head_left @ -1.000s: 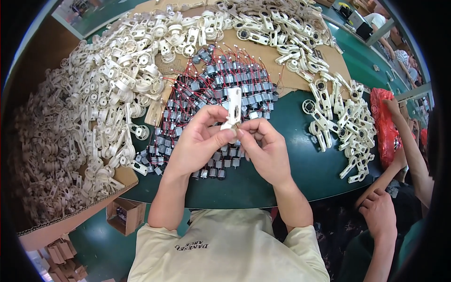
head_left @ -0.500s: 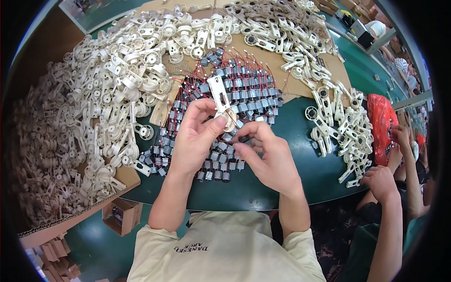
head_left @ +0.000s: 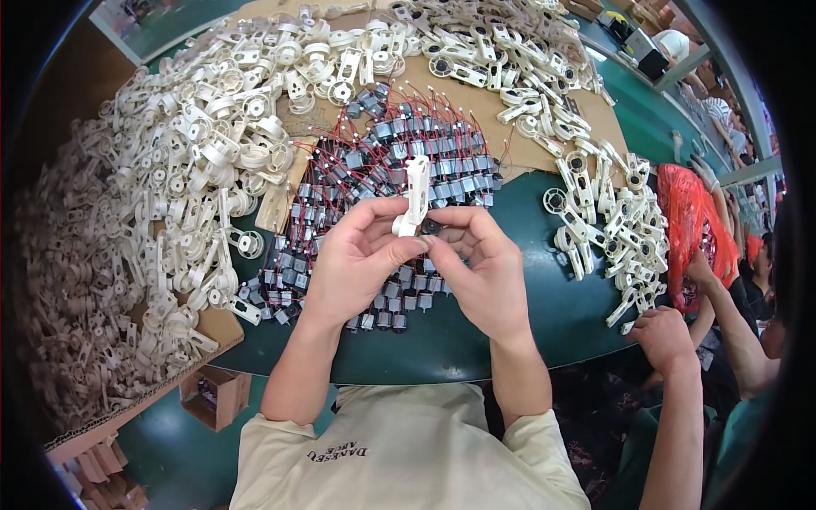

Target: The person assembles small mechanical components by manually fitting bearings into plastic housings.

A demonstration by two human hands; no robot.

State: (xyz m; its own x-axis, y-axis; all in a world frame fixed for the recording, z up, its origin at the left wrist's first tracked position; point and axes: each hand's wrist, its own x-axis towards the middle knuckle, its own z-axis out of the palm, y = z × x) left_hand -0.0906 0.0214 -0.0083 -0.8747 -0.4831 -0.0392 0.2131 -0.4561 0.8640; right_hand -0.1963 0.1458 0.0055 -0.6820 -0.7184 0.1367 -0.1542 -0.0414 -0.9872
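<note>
My left hand (head_left: 350,265) grips a white plastic housing (head_left: 417,189) by its round lower end, its slotted arm pointing up and away from me. Fingers of my right hand (head_left: 483,276) are closed around a small motor (head_left: 431,227), of which only the dark end shows, right against the housing's round end. Whether the motor sits inside the housing I cannot tell, since my fingers cover that spot. Just beyond and below both hands lie rows of small grey motors (head_left: 460,185) with red wires and white plugs.
A large heap of white housings (head_left: 200,161) fills the left on cardboard. At the right lies a smaller heap of housings with dark inserts (head_left: 625,225), beside a red plastic bag (head_left: 674,200). A co-worker's hand (head_left: 667,340) rests at the green table's right edge.
My right hand has brought the motor up to the housing, and my hands now meet. The housing has tipped more edge-on to my view. At the right, a co-worker's hand has moved toward the red bag.
</note>
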